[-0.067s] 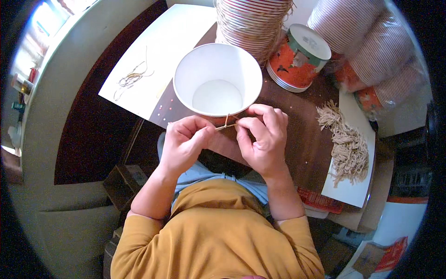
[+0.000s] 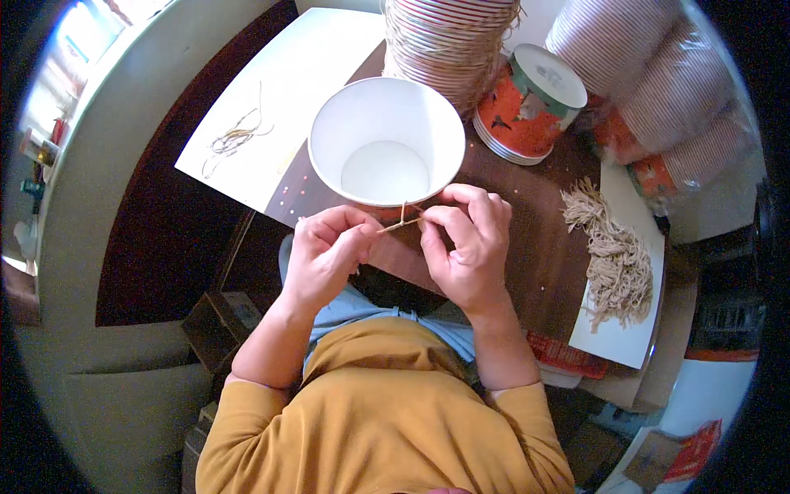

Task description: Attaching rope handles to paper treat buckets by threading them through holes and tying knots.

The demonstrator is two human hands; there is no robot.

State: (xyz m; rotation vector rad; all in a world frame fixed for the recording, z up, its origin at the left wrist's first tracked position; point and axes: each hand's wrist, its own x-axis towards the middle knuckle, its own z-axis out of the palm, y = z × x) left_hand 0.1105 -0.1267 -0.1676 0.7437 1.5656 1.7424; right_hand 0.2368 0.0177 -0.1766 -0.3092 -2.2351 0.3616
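A white-lined paper bucket (image 2: 387,119) stands upright on the brown table, its open mouth facing me. At its near rim, a tan string (image 2: 401,222) runs out from the bucket's side and is stretched between my two hands, with a knot or crossing in the middle. My left hand (image 2: 333,247) pinches one end between thumb and forefinger. My right hand (image 2: 465,239) grips the other end, its upper fingers close to the bucket's outer wall. Whether the string passes through a hole in the wall is hidden.
Behind the bucket rises a tall stack of nested buckets (image 2: 448,49) with strings hanging off. Right of it are upturned red-and-green buckets (image 2: 518,107) and plastic-wrapped stacks (image 2: 666,90). A heap of tan strings (image 2: 613,263) lies on white board at right; loose strings (image 2: 234,136) lie at left.
Almost nothing differs. Both hands still hold the string, and its left end tilts very slightly lower.
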